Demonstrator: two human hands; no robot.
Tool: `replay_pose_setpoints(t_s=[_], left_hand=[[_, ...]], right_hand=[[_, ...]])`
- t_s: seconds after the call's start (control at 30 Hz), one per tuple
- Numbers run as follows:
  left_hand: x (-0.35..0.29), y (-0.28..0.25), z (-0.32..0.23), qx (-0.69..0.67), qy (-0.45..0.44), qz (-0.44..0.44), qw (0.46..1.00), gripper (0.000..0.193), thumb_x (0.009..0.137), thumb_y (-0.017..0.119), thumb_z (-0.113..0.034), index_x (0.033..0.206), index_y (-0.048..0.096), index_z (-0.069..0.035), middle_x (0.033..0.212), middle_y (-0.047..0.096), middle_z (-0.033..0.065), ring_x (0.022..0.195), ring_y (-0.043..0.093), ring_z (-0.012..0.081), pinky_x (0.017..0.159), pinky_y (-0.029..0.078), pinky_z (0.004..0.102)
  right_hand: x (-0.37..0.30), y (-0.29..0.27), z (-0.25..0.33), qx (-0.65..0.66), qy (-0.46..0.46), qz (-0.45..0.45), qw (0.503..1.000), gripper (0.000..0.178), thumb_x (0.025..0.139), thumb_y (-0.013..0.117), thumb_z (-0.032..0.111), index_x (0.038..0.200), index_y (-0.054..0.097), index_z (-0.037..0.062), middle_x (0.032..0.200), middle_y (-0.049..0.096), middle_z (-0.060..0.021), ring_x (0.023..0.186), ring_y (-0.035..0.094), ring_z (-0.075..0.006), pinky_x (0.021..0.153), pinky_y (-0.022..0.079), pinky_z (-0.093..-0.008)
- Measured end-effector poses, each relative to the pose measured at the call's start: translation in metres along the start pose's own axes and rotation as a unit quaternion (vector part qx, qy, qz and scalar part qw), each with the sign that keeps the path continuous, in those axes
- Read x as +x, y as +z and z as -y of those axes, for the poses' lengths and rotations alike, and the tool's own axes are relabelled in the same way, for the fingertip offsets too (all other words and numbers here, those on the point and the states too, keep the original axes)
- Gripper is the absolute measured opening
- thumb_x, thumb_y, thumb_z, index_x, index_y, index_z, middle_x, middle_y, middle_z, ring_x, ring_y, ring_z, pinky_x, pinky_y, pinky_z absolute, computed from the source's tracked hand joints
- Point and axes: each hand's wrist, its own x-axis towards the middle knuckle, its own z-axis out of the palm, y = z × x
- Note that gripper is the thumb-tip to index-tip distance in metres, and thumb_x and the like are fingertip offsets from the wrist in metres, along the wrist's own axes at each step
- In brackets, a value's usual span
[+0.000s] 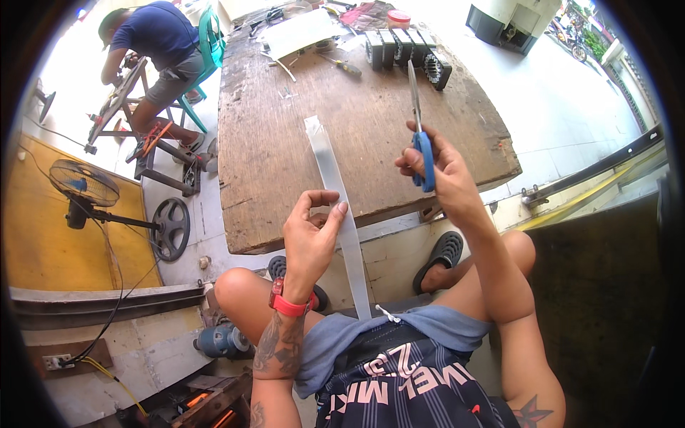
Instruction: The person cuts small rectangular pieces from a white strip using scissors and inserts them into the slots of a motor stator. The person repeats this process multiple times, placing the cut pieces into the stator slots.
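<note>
Between the thumb and fingers of my left hand (314, 232) is a long, translucent plastic strip (328, 167). Its far end rests on the wooden table (267, 171), and the near end hangs past the table edge down to my lap. My right hand (442, 160) grips a pair of scissors (424, 160) by the blue handles. The blades point up and away, held above the right part of the table, apart from the strip. They look closed together.
Several black battery-like modules (403, 48) stand in a row at the table's far right. A screwdriver (341, 66), a white sheet (296, 32) and a red-lidded tub (399, 18) lie nearby. Far left, a person (157, 43) works seated; a fan (84, 184) stands at left.
</note>
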Motion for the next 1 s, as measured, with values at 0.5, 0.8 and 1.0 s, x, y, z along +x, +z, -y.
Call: replay_pose_setpoints(t_s=[0.5,0.8,1.0], left_hand=[[0.001,0.000,-0.006,0.151,0.092,-0.012,0.984,0.021,0.100,0.072,-0.007,0.119,0.063,-0.003,0.104,0.074,0.0109,0.085,0.075,0.0190,0.067,0.057,0.0309],[0.013,-0.016,-0.054,0.411,0.328,-0.018,0.851,0.038,0.101,0.068,-0.007,0.138,0.059,-0.011,0.130,0.071,0.0178,0.107,0.070,0.0367,0.098,0.051,0.0462],[-0.019,-0.009,-0.060,0.251,0.280,0.107,0.920,0.044,0.100,0.050,0.012,0.140,0.057,-0.005,0.151,0.059,0.0185,0.123,0.071,0.0306,0.098,0.060,0.0389]], right_hand=[[0.008,-0.001,0.005,-0.030,-0.010,0.010,0.999,0.063,0.091,0.088,0.022,0.141,0.059,-0.0004,0.103,0.068,-0.0064,0.097,0.072,-0.0146,0.087,0.062,-0.0292],[0.020,0.003,0.009,-0.047,-0.030,0.010,0.998,0.050,0.089,0.088,0.018,0.129,0.064,-0.0021,0.098,0.072,-0.0073,0.090,0.074,-0.0135,0.078,0.065,-0.0275],[0.019,0.000,-0.003,0.150,-0.014,-0.068,0.986,0.046,0.093,0.084,0.016,0.128,0.060,-0.0026,0.102,0.069,-0.0079,0.083,0.075,-0.0157,0.073,0.066,-0.0268]])
